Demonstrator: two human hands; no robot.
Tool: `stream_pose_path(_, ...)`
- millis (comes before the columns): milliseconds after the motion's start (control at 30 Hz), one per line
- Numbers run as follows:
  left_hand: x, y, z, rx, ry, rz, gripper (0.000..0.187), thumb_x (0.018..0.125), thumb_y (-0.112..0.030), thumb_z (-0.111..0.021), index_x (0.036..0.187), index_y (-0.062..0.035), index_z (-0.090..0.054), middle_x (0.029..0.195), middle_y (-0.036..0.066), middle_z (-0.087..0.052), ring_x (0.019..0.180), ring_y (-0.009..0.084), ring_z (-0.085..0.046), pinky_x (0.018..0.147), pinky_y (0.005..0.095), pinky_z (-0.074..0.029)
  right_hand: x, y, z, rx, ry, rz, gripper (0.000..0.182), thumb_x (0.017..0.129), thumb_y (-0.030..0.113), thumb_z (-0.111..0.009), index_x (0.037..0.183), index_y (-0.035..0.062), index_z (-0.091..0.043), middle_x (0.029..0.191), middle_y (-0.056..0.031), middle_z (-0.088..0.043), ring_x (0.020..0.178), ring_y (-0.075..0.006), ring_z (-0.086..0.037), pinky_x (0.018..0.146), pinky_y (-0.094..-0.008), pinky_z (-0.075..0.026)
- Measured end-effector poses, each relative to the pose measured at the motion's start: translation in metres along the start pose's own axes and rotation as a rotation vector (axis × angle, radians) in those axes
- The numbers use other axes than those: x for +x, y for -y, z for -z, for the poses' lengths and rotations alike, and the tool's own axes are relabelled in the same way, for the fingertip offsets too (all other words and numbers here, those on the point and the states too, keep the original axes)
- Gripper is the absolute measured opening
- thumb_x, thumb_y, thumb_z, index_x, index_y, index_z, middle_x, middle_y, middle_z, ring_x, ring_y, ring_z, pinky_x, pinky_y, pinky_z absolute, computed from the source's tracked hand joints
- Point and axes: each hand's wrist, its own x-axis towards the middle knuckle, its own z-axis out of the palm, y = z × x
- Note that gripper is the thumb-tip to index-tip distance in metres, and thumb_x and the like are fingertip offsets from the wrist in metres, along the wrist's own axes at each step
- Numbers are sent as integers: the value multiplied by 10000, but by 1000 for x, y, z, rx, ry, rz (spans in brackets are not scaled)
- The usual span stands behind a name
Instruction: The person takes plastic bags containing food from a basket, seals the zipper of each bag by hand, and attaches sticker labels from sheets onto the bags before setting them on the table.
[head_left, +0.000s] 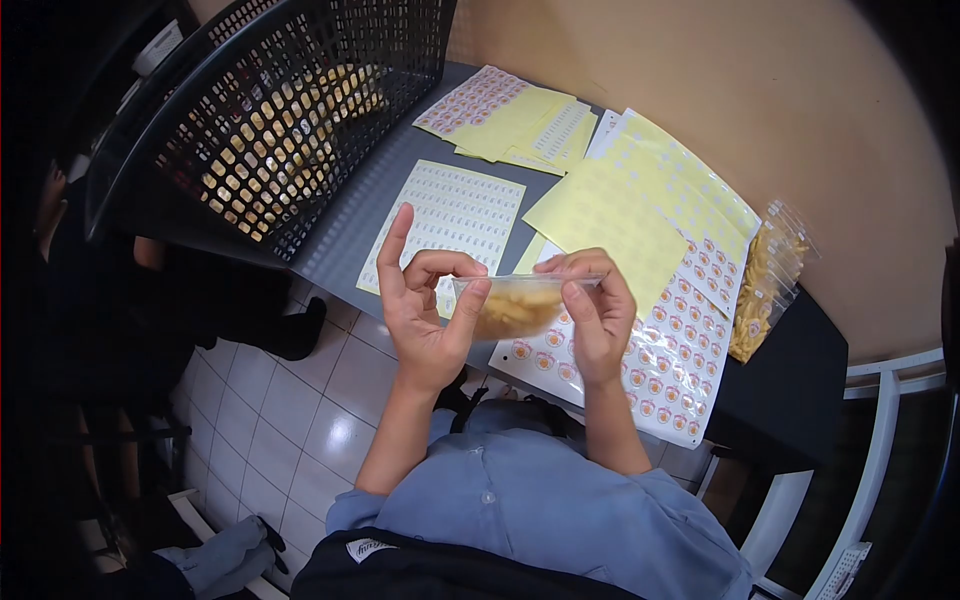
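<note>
Between my two hands hangs a small clear plastic bag (515,312) with yellowish snack pieces inside. My left hand (430,310) pinches the bag's upper left corner between thumb and forefinger, its other fingers partly raised. At the upper right corner, my right hand (598,315) grips the top edge with thumb and fingers. The bag's top edge is stretched nearly straight. Just behind it lie a sheet of small printed labels (455,205) and a sheet of round orange-and-pink stickers (660,365).
A black perforated basket (330,130) holding yellow packets stands at the left of the dark table (335,240). Yellow backing sheets (600,220) overlap toward the wall. Filled snack bags (765,280) lie at the right. Another person's dark-clothed leg (270,325) shows at left.
</note>
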Motion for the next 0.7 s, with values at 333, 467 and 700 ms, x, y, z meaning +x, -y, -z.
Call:
stream_pose_path(333,-1,-5,4,92,56,-14,663,717,28,-555,1252,39,-165,748,69,-532,743,114,-520,739,239,-392,22,37,-13,-1047,332,335,65,653,158,-637,697,176,-593,884,56,-544,1097,-204,-394,943,-502,78)
stream_pose_path(467,-2,-3,9,89,48,6,676,716,30,-546,1259,44,-145,743,83,-537,718,117,-528,705,230,-409,20,42,-20,-1007,297,291,51,677,157,-624,666,199,-597,873,72,-542,1112,-198,-381,931,-502,102)
stream_pose_path(700,-2,-4,10,10,21,17,661,705,35,-555,1250,52,-180,714,84,-563,686,127,-558,676,221,-430,18,30,-20,-1001,209,335,57,673,149,-632,660,193,-598,783,87,-548,1071,-192,-420,928,-497,93)
